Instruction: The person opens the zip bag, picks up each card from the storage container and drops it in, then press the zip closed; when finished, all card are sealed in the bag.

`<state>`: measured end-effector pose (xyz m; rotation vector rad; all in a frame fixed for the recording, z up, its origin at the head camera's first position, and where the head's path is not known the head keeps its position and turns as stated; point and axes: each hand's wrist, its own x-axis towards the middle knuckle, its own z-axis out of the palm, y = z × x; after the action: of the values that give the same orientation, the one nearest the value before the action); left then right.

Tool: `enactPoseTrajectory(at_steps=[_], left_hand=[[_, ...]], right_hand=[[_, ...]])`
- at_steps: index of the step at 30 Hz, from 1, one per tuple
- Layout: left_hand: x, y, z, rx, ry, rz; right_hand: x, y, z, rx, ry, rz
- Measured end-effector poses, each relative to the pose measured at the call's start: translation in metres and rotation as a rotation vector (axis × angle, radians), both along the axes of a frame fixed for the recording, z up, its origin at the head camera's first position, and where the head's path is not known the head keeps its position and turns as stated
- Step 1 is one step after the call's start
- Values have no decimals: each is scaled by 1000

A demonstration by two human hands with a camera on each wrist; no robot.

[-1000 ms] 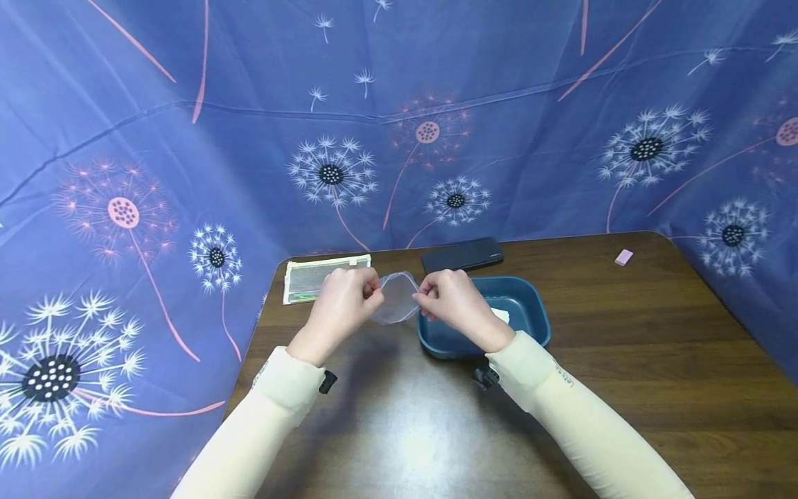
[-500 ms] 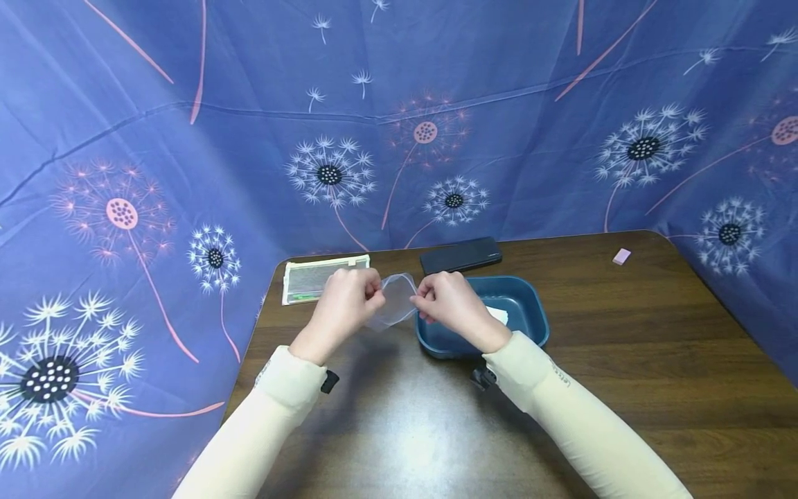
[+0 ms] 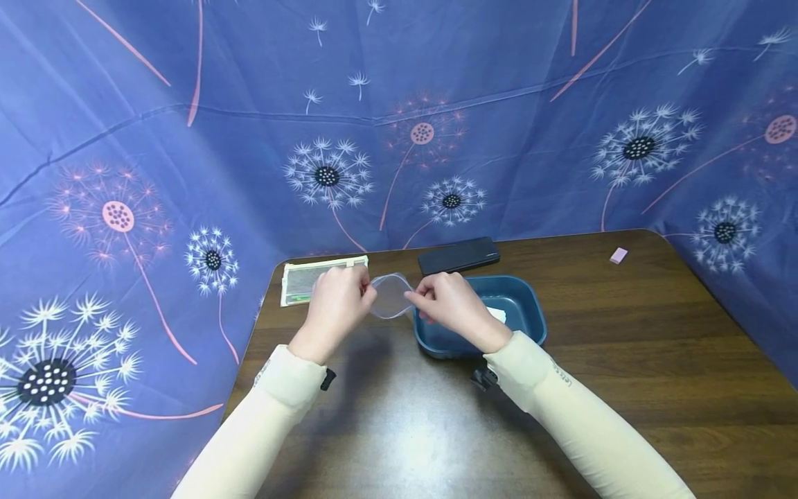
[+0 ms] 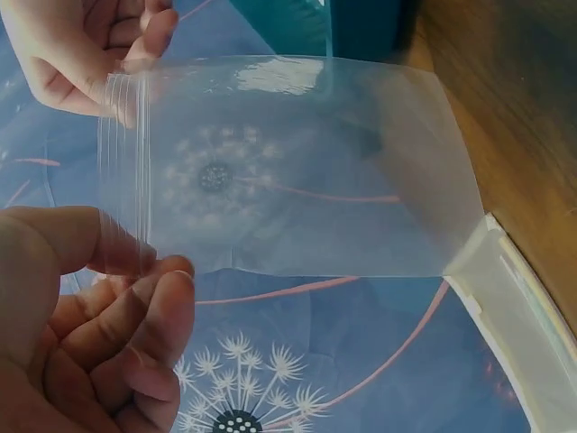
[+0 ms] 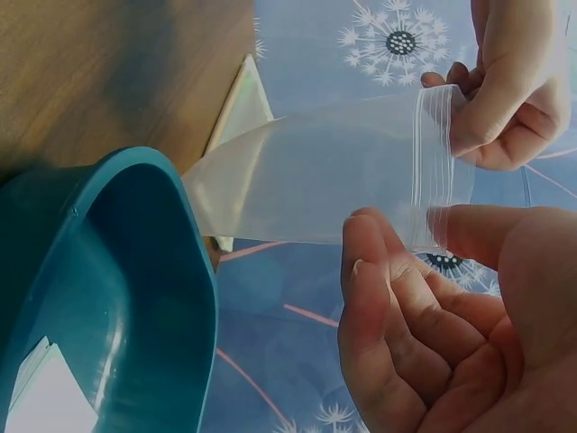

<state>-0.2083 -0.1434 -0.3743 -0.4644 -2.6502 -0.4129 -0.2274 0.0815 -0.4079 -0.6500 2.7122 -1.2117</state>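
Note:
A clear zip-lock bag (image 4: pixel 297 180) hangs above the table between my two hands, its ridged zip strip at the top. My left hand (image 3: pixel 338 305) pinches one side of the strip between thumb and fingers. On the opposite side, my right hand (image 3: pixel 454 305) pinches the strip's other end. In the head view the mouth of the bag makes a rounded gap between the hands. Nothing shows inside the bag. Below my right hand stands a dark teal basin (image 5: pixel 200 271), partly hidden by that hand in the head view, with white pieces (image 5: pixel 52 392) lying in it.
A see-through zip pouch (image 3: pixel 300 278) with something green in it lies at the back left of the wooden table (image 3: pixel 623 374). A black case (image 3: pixel 460 256) sits behind the basin, a small pink block (image 3: pixel 618 256) far right. A patterned blue cloth (image 3: pixel 530 138) hangs behind.
Both hands have shifted slightly left, the left hand a little more. The bag's mouth looks rounder than half a second ago. Both hands keep their pinch.

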Motion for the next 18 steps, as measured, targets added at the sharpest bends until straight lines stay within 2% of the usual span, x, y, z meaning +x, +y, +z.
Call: enactPoseTrajectory(at_steps=[6, 12, 18], left_hand=[[0, 3, 1, 17, 3, -12], [-1, 7, 0, 61, -3, -39], [-1, 11, 2, 73, -35, -31]], right_hand=[[0, 4, 2, 39, 37, -20], [2, 10, 6, 38, 18, -23], [0, 24, 13, 52, 2, -41]])
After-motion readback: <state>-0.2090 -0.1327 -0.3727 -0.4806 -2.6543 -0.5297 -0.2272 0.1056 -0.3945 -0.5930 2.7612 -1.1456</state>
